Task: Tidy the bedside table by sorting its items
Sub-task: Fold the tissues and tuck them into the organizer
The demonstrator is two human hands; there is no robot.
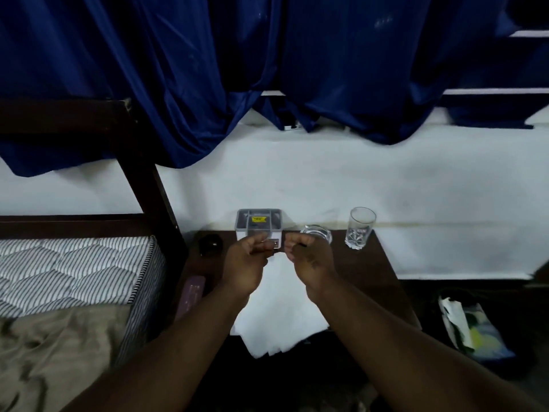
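Blue curtains [208, 69] drape a white wall [386, 197] beside a dark bedframe [142, 173].

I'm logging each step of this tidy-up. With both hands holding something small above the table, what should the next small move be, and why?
Probably drop the small item into the grey organiser box. The left hand and right hand pinch it just in front of the box, whose top is open.

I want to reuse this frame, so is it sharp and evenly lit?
Head view: soft overall, with wide-angle bending at the edges; the white paper is blown out; the dark table hides detail; the small item between the hands, left hand and right hand, is blurred.
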